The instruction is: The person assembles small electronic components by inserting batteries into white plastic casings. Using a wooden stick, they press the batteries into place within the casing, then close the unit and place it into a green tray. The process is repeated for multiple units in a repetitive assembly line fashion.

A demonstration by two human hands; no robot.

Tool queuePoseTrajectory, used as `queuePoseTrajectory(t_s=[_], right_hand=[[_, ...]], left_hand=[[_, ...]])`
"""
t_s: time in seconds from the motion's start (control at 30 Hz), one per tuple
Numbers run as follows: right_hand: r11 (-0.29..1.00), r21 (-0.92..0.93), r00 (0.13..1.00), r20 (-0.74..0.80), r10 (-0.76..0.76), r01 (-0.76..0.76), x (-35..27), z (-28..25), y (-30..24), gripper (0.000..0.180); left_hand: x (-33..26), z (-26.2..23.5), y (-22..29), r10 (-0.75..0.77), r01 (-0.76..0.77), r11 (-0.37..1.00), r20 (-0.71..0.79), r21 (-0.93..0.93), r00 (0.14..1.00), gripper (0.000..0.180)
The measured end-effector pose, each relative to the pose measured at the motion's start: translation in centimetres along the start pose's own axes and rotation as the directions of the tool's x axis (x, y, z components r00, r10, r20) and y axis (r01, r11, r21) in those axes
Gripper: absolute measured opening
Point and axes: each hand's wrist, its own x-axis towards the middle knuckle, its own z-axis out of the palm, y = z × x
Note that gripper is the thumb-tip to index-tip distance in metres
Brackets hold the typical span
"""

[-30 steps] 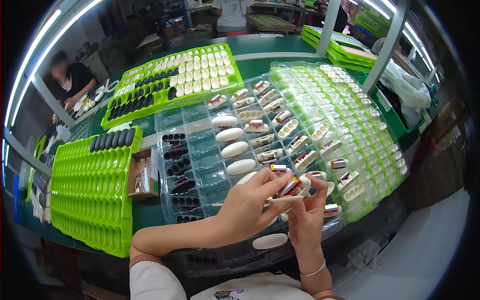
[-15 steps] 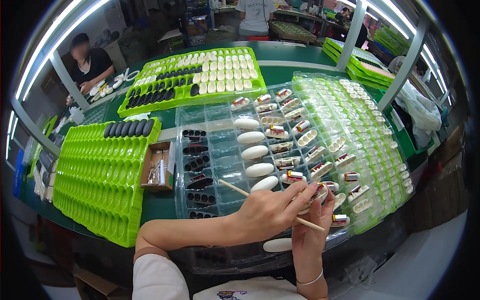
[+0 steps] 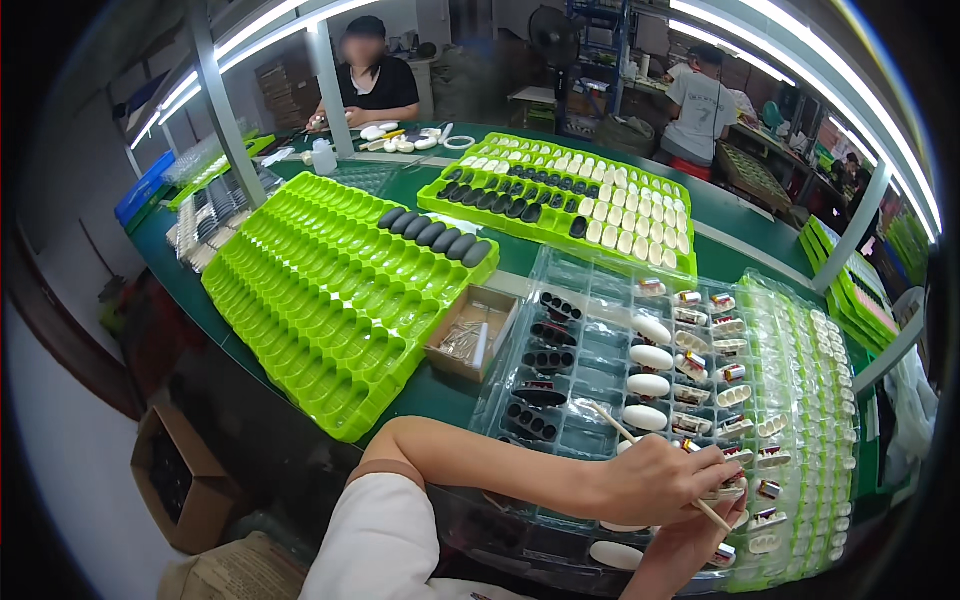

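Note:
My left hand (image 3: pixel 650 482) is closed around a thin wooden stick (image 3: pixel 615 422), its fingertips at a small white oval casing (image 3: pixel 735 488). My right hand (image 3: pixel 690 548) grips that casing from below. Fingers cover most of the casing, so its inside cannot be made out. Both hands are over the near right part of a clear compartment tray (image 3: pixel 603 365). In the tray lie black casings with round hollows (image 3: pixel 548 360), smooth white oval pieces (image 3: pixel 650 357) and white casings (image 3: pixel 690 365), several with red, yellow and silver parts in them.
On the left stands a green tray (image 3: pixel 340 395) with several dark oval pieces at its far end. A small cardboard box (image 3: pixel 448 365) holds thin items. Another green tray (image 3: pixel 560 238) of black and white pieces lies behind. Across the table sits a person (image 3: pixel 375 90).
The view has swung left, so the trays and both hands appear farther right and lower. My hands still hold the stick and the casing close together.

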Motion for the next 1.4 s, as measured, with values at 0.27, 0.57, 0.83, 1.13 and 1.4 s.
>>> queuePoseTrajectory(t_s=[0.27, 0.57, 0.83, 1.13, 1.4], right_hand=[[0.991, 0.078, 0.971, 0.222, 0.09, -0.11, 0.3, -2.2, 0.0, 0.054], [0.995, 0.056, 0.984, 0.162, 0.073, -0.083, 0.4, -2.3, -0.6, 0.056], [0.993, 0.077, 0.977, 0.199, 0.076, -0.093, 0.5, -3.4, 0.3, 0.055], [0.947, 0.32, 0.967, 0.249, -0.061, -0.023, 0.0, -1.4, 0.1, 0.049], [0.918, 0.395, 0.982, 0.183, -0.056, -0.022, 0.4, -0.9, -0.6, 0.043]], left_hand=[[0.0, 0.4, 0.1, 0.043, -0.043, 0.999, -0.034, -0.01, 0.999, 0.052], [0.3, -0.2, 0.5, 0.004, -0.005, 1.0, 0.035, 0.025, 0.999, 0.039], [-0.1, 0.5, 0.1, 0.098, -0.098, 0.995, -0.095, 0.008, 0.991, 0.024], [0.2, 0.4, 0.7, 0.077, -0.085, 0.994, -0.105, -0.072, 0.991, 0.024], [0.2, 1.2, 0.7, 0.09, -0.094, 0.995, -0.076, -0.043, 0.993, 0.04]])
